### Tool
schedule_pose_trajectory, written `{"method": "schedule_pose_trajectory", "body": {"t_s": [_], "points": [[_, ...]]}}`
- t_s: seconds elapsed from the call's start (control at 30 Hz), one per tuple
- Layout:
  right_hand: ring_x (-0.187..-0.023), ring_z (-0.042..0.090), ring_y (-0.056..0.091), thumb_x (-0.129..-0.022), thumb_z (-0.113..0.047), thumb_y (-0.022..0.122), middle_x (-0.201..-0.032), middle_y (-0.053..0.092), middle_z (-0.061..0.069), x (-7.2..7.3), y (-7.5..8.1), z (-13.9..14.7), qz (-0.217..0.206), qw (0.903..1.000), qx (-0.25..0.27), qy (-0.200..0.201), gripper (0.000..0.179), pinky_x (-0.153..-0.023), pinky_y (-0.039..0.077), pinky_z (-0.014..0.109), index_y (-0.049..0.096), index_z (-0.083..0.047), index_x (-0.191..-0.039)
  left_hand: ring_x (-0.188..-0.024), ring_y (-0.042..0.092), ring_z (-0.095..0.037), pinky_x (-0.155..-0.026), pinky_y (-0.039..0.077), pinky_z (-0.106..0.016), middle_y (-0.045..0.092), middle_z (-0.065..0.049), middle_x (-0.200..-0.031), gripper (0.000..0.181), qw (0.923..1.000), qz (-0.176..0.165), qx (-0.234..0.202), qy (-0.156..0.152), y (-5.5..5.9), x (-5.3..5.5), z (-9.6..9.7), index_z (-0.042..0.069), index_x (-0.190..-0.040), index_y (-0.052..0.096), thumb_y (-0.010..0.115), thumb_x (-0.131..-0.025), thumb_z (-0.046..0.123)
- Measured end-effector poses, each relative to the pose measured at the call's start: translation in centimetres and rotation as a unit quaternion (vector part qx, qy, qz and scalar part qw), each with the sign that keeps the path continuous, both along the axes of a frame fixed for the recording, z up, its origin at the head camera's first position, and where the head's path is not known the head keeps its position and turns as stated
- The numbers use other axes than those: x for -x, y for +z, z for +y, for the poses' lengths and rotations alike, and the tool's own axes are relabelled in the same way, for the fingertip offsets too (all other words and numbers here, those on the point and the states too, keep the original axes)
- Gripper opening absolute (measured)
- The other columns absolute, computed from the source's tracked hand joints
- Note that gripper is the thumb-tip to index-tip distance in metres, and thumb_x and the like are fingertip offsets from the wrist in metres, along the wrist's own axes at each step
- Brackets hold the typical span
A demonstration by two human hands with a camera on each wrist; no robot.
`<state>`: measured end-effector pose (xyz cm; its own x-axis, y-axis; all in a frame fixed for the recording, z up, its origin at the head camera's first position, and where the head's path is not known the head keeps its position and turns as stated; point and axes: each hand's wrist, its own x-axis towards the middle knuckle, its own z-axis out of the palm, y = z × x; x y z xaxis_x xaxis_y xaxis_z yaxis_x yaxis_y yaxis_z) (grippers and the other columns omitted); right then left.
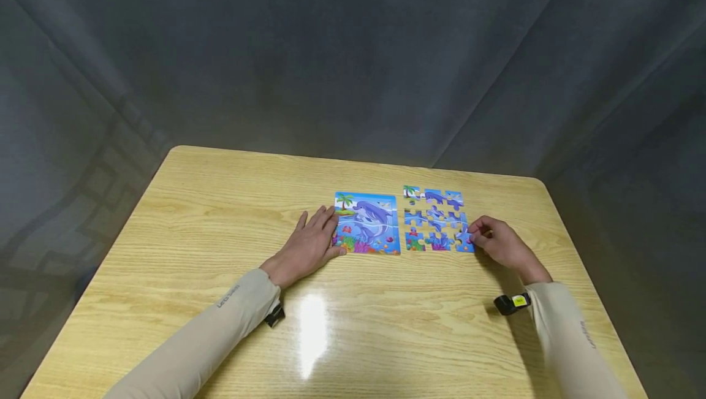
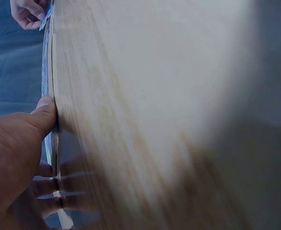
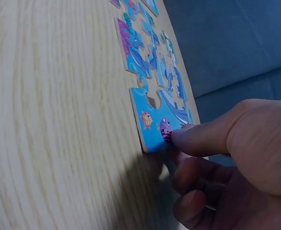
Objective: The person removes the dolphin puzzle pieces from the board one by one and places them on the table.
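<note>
A square dolphin puzzle board [image 1: 366, 224] with a palm tree and corals lies flat on the table. My left hand [image 1: 309, 244] rests at its left edge, fingers extended and thumb by the lower corner; the left wrist view shows that thumb [image 2: 45, 112] close up. To the right of the board, loose jigsaw pieces [image 1: 436, 218] lie in three spaced rows. At the lower right of these, my right hand [image 1: 499, 243] pinches the corner puzzle piece [image 3: 152, 122], which has a fish on it. Its thumb lies on the printed face; the fingertips behind are partly hidden.
The wooden table [image 1: 220, 203] has rounded far corners, and a dark grey curtain [image 1: 331, 80] hangs behind it and at both sides. Bright glare lies on the tabletop between the forearms. A black wrist camera [image 1: 512, 304] sits under the right wrist.
</note>
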<state>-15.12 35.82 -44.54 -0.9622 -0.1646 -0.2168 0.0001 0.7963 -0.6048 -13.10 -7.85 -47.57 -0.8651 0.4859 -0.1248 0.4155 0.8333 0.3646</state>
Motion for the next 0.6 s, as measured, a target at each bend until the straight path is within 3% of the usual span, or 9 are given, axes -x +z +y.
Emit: {"method": "schedule_pose_trajectory", "body": {"t_s": [0.6], "points": [[-0.086, 0.021, 0.056, -0.107, -0.003, 0.058, -0.105, 0.069, 0.023, 0.15, -0.14, -0.41, 0.009, 0.9998, -0.016, -0.003, 0.014, -0.065, 0.044, 0.024, 0.062, 0.008, -0.115, -0.168, 0.016, -0.039, -0.134, 0.015, -0.066, 0.019, -0.019, -0.179, 0.083, 0.9999, 0.011, 0.005, -0.003, -0.15, 0.05, -0.08, 0.001, -0.168, 0.028, 0.051, -0.110, 0.055]]}}
